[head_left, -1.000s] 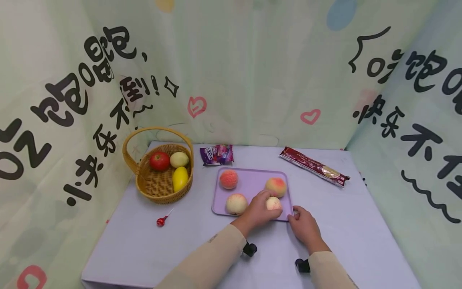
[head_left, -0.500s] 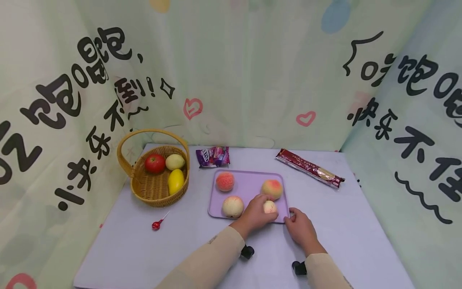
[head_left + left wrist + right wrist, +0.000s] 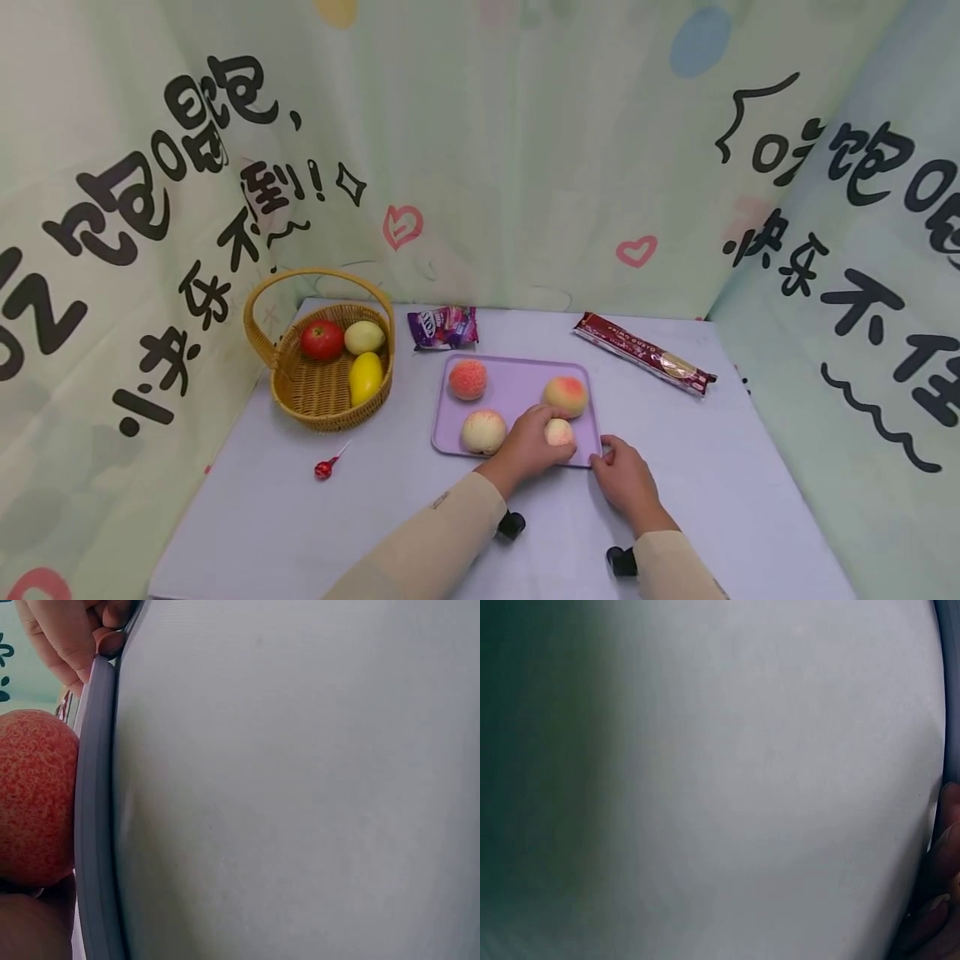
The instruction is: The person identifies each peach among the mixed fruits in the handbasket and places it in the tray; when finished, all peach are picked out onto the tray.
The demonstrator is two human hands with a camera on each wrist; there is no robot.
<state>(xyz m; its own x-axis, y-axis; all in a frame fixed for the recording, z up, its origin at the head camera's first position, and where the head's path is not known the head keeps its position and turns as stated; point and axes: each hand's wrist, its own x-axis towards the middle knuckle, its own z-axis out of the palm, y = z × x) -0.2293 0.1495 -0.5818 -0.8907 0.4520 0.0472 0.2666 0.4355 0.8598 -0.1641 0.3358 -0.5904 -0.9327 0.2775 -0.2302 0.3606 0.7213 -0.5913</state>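
On a purple tray lie several peaches. My left hand holds the pale pink peach at the tray's near right, fingers and thumb around its sides. In the left wrist view that peach looks redder and sits just inside the tray rim. My right hand pinches the tray's near right corner; its fingers show at the edge of the right wrist view. Close by on the tray are a yellow-red peach, a cream peach and a red-orange peach.
A wicker basket at the left holds a tomato, a pale green-yellow fruit and a yellow fruit. Behind the tray lie a purple snack packet and a long maroon packet. A red lollipop lies front left.
The head view has shifted a little, so everything appears slightly farther left and lower. Both hands keep their holds on the peach and the tray corner.
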